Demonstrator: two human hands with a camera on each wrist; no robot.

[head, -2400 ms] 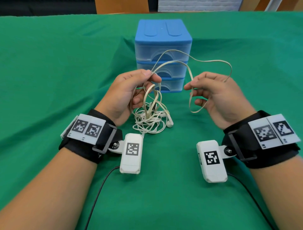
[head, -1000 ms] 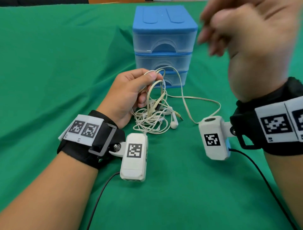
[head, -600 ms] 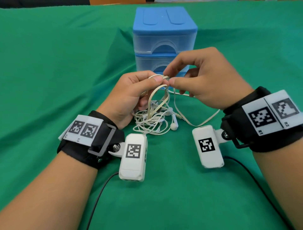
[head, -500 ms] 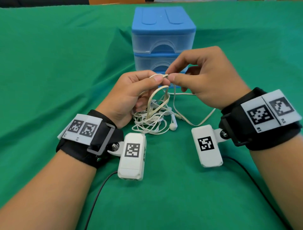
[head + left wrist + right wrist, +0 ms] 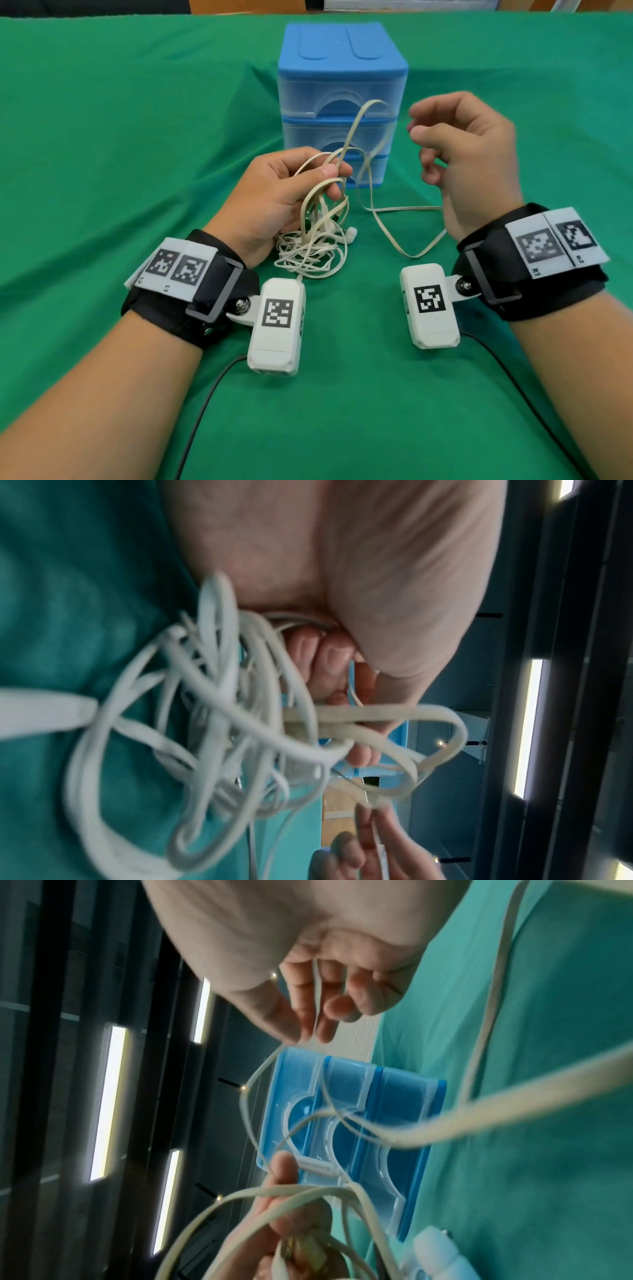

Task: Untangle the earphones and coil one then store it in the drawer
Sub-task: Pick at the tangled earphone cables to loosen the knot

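Drawer unit [image 5: 342,102] at twelve o'clock on the table [image 5: 102,137], behind both hands. Left hand [image 5: 274,202] at ten o'clock of centre, right hand [image 5: 469,161] at two o'clock, apart. Earphones [image 5: 310,250] bunched on the cloth under and just at four o'clock of the left hand. One cable loop up before the drawers, another trailing towards three o'clock under the right hand.

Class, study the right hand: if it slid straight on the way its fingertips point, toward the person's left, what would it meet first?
Probably the raised loop of flat earphone cable in front of the drawer unit. The right hand points at it; depth is unclear.
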